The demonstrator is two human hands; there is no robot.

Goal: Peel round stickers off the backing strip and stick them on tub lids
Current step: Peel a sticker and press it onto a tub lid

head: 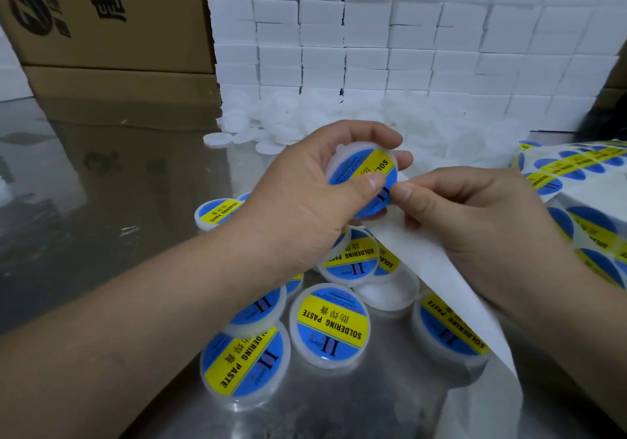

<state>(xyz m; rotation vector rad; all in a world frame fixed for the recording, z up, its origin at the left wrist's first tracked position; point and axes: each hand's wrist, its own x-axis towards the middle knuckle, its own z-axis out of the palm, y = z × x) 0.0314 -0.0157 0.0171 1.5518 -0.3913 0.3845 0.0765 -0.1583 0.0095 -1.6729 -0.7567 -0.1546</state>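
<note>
My left hand [305, 194] grips a white tub lid [342, 153] above the table, fingers round its rim and thumb pressed on the blue and yellow round sticker [369, 180] lying on it. My right hand [475, 221] pinches the sticker's lower right edge with thumb and forefinger. The white backing strip [437, 275] runs from under my right hand down to the table's front edge. More stickers sit on the strip [576, 167] at the right. Several labelled lids [330, 325] lie on the metal table below my hands.
A heap of plain white lids [305, 119] lies behind my hands against a wall of stacked white boxes [407, 48]. Brown cartons [112, 31] stand at the back left. The steel tabletop [101, 201] stretches to the left.
</note>
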